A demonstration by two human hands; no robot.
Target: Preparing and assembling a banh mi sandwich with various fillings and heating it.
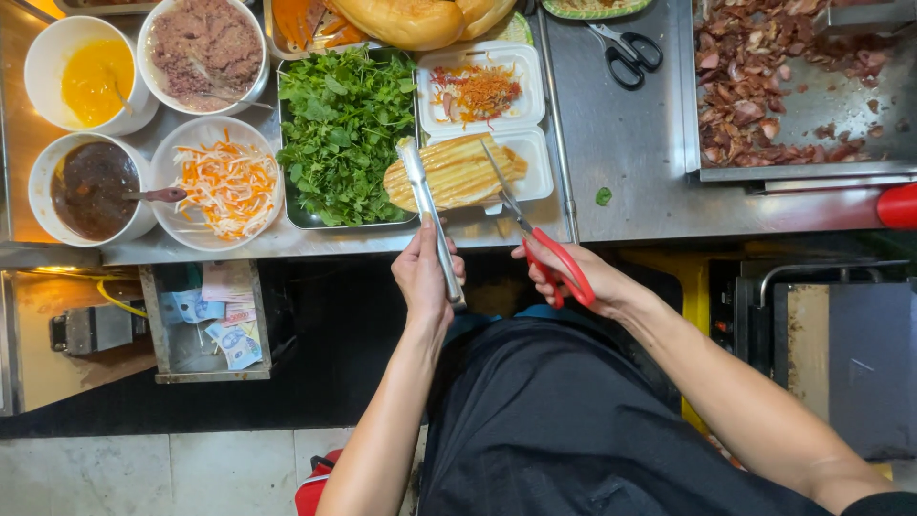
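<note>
Both hands work at the near edge of a steel counter [630, 143]. Left hand [427, 277] is closed around metal tongs [430, 215], and the tips of the tongs press on the left end of a toasted baguette [457, 172]. Right hand [573, 277] has its fingers through the red handles of scissors [535, 239]; the blades reach up and lie on the right part of the baguette. I cannot tell if the blades cut into the bread or only touch it.

This baguette lies half in a white foam box [530, 162], with its left end over the edge of a tray of green herbs [344, 134]. The open lid of the box, just behind, holds some shredded orange and red filling [478, 91].

Left of the herbs stand four round bowls: yellow sauce [91, 81], minced pâté [205, 48], dark sauce [91, 191] with a spoon in it, and pickled carrot strips [224, 186]. More bread loaves [420, 19] lie at the top. Black scissors [626, 53] rest on the counter, and to the right is a metal pan of chopped roasted meat [755, 86]. Under the counter, an open drawer [205, 320] contains banknotes. The person wears a dark apron [573, 420].
</note>
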